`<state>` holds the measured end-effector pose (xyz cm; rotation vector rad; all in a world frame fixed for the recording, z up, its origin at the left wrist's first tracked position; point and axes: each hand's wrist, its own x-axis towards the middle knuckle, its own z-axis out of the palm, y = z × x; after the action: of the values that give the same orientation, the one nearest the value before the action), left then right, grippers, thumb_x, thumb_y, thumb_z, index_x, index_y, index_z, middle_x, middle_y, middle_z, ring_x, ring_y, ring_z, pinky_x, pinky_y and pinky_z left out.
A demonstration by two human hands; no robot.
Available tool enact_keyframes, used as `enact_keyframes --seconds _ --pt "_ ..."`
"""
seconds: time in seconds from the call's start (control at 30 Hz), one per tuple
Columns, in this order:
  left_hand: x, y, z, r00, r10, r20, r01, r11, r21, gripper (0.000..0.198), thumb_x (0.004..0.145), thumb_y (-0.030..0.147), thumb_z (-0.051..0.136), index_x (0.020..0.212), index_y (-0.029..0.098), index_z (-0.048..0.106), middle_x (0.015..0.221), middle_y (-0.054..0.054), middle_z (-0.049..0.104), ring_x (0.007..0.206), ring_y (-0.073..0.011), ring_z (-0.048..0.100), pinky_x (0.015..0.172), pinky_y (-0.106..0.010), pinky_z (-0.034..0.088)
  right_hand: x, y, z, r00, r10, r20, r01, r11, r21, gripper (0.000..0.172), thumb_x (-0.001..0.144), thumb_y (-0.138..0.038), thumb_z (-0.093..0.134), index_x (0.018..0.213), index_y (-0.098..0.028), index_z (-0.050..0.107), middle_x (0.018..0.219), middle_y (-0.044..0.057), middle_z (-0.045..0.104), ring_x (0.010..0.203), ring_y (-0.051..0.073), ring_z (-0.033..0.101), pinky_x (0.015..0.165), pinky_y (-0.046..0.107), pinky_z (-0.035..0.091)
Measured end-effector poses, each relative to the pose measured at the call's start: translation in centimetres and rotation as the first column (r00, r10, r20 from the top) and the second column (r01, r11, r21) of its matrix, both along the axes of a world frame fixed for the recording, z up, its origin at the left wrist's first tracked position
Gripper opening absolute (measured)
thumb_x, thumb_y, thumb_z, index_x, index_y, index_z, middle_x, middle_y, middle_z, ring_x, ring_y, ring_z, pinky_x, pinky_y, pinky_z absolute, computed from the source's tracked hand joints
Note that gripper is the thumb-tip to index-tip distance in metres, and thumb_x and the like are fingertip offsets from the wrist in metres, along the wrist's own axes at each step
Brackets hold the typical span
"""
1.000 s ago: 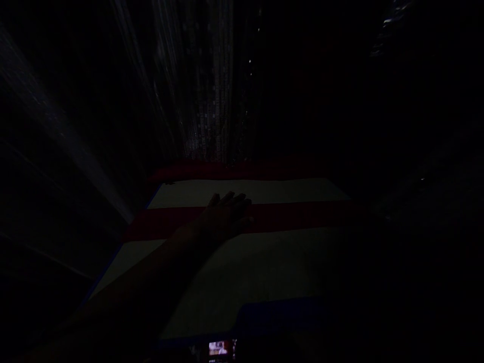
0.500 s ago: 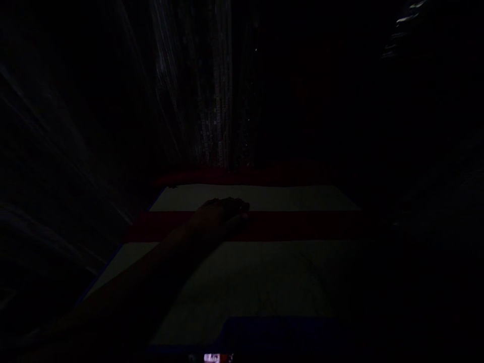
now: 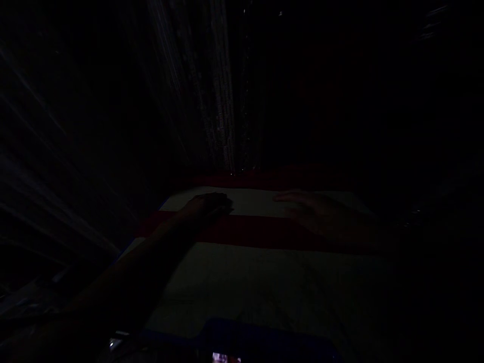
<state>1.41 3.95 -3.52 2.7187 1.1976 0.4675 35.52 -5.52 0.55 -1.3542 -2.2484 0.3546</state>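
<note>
Dark, glinting sheeting hangs from 10 to 12 o'clock beyond a pale, blue-edged surface. Seen from that surface's middle, a red band lies at 12 o'clock, stretching across towards 9 and 3, with a darker red strip farther off. The right hand, at 1 o'clock, reaches over the band, its grip spread loosely, holding nothing visible. The left hand, at 11, is palm down; its grip is too dark to tell. A small lit screen glows at 6.
</note>
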Motion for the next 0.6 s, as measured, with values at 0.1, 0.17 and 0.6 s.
enact_keyframes --seconds 0.1,0.17,0.6 --pt "-0.1 0.2 -0.2 1.000 -0.003 -0.012 0.003 1.000 -0.002 0.051 0.105 0.057 0.041 0.135 0.026 0.067 0.148 -0.004 0.059 0.130 -0.0257 0.060 0.112 -0.038 0.046 -3.8 1.3 -1.1 0.992 -0.004 0.129 0.012 0.998 -0.058 0.058 0.104 -0.056 0.036 0.149 -0.023 0.053 0.161 0.006 0.041 0.147 0.028 0.041 0.123 0.049 0.035" --pt "-0.2 0.4 -0.5 1.000 0.006 -0.015 -0.006 1.000 0.004 0.052 0.105 0.058 0.040 0.136 0.026 0.067 0.148 -0.004 0.058 0.129 -0.0265 0.060 0.111 -0.039 0.046 -6.2 1.7 -2.2 0.975 -0.049 0.214 0.061 0.997 -0.048 0.062 0.104 -0.059 0.033 0.155 -0.026 0.045 0.167 0.003 0.031 0.152 0.032 0.032 0.124 0.055 0.030" --pt "0.0 1.0 -1.4 0.996 0.042 -0.084 -0.036 0.997 0.071 0.053 0.105 0.057 0.036 0.135 0.027 0.067 0.150 -0.006 0.057 0.133 -0.0281 0.057 0.113 -0.045 0.045 -7.7 1.5 -6.7 0.944 -0.080 0.320 0.084 0.996 0.000 0.074 0.104 -0.067 0.019 0.159 -0.021 0.037 0.168 0.008 0.025 0.156 0.031 0.020 0.125 0.063 0.014"
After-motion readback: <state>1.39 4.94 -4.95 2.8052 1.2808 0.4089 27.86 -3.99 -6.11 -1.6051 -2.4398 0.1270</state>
